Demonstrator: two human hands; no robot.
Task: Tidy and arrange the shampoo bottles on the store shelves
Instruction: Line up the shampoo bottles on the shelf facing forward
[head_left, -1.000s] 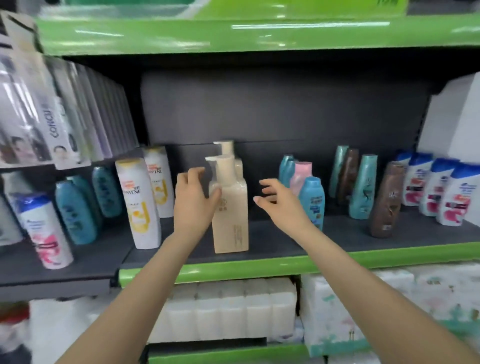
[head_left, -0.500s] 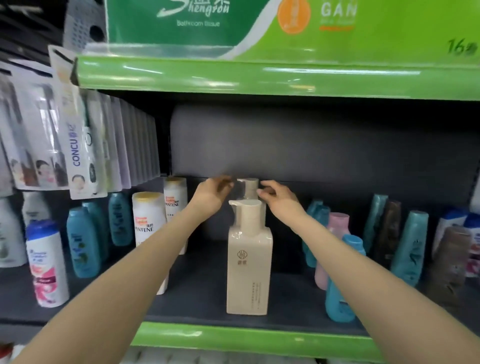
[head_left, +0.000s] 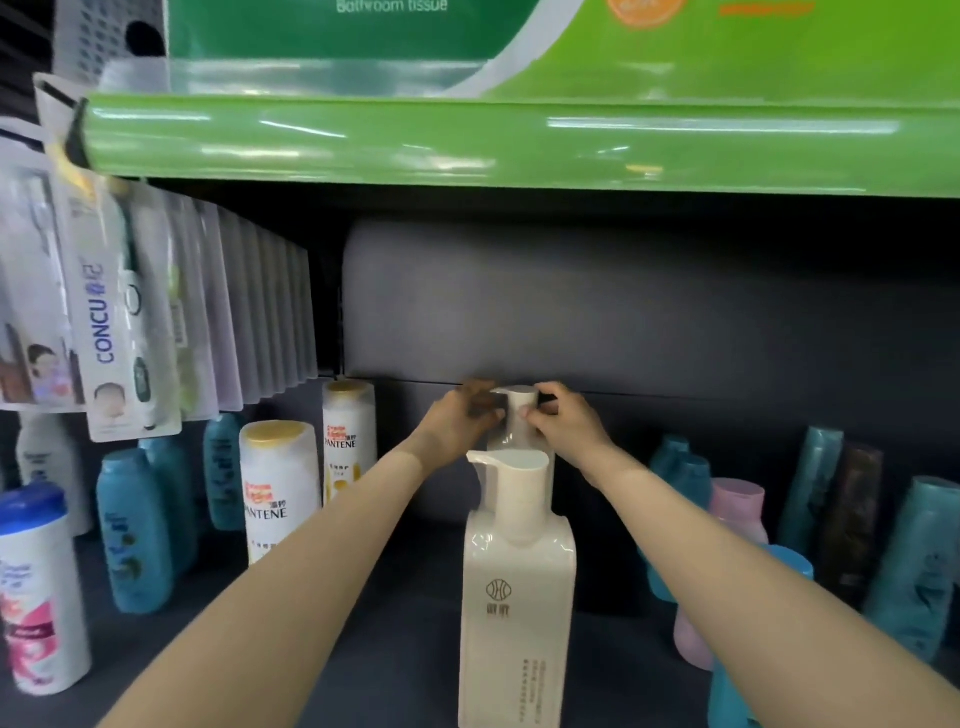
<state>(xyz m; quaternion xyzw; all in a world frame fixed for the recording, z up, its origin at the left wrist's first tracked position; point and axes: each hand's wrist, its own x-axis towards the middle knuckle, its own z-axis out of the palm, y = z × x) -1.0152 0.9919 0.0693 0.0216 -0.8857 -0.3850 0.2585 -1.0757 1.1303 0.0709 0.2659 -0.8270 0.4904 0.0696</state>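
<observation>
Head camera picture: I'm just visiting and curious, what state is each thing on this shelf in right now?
Rear pump bottle: upright, pump head gripped from both sides.
Left hand: gripping the pump head.
Right hand: pinching the pump head.
Front pump bottle: upright, untouched, nozzle pointing left.
Pantene bottles: upright, caps on.
Teal bottles: upright, in rows.
Pink bottle: upright, partly hidden by the right arm.

Shop: stocked shampoo shelves (head_left: 519, 150)

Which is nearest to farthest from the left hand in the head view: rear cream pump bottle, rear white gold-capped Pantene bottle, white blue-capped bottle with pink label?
1. Rear cream pump bottle, at the left hand.
2. Rear white gold-capped Pantene bottle, farther left.
3. White blue-capped bottle with pink label, far left, at the front.
</observation>
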